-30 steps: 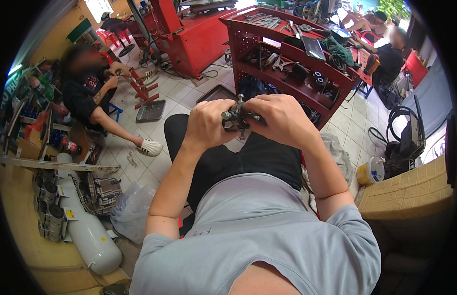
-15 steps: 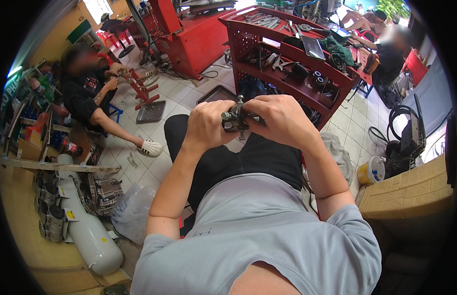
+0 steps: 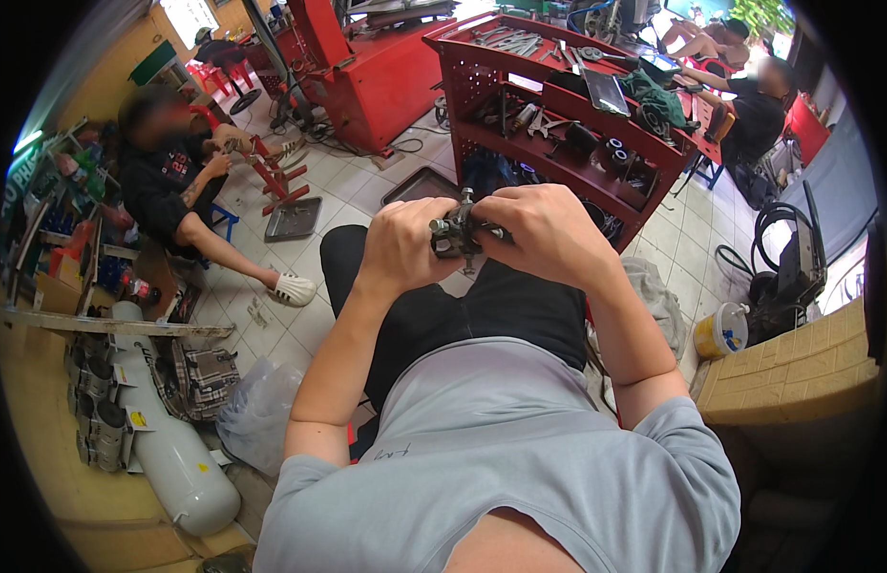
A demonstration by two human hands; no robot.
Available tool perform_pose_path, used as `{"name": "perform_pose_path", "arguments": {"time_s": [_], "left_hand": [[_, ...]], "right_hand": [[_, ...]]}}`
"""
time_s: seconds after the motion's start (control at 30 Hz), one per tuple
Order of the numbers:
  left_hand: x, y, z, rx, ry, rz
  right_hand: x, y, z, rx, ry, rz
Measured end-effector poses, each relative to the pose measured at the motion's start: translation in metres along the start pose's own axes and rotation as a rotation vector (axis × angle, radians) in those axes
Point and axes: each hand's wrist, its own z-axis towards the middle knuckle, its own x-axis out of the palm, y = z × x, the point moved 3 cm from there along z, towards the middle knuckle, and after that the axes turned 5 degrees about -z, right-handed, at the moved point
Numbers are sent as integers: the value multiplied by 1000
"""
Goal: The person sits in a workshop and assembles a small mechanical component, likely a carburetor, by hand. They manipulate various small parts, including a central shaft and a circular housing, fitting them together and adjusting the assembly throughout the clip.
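A dark grey metal part (image 3: 453, 233) with round stubs and bolt-like ends is held up above my lap. I cannot tell its exact kind, as my fingers cover much of it. My left hand (image 3: 402, 239) is closed round its left side, knuckles up. From the right, my right hand (image 3: 544, 229) grips the other side with bent fingers; a short dark piece shows beneath them. The two hands are close together, with the part's middle visible between them. Below lie my dark trousers (image 3: 501, 310).
Ahead stands a red tool cart (image 3: 568, 134) with wrenches on top. Dark trays (image 3: 294, 219) lie on the tiled floor. At left, one person (image 3: 167, 181) sits by a red stand (image 3: 283, 177); a white cylinder (image 3: 181, 458) lies nearer. A yellow-white bucket (image 3: 720, 331) is at right.
My hands and the metal part stay in nearly the same place. Far right, a seated person's arm has shifted slightly.
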Motion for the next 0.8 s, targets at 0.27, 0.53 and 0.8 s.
{"name": "perform_pose_path", "arguments": {"time_s": [0.27,0.53,0.8], "left_hand": [[-1,1,0,8,-23,-6],[0,1,0,2,-13,-1],[-2,0,0,-3,-6,7]], "right_hand": [[2,0,1,23,-7,9],[1,0,0,9,-1,-2],[1,1,1,21,1,0]]}}
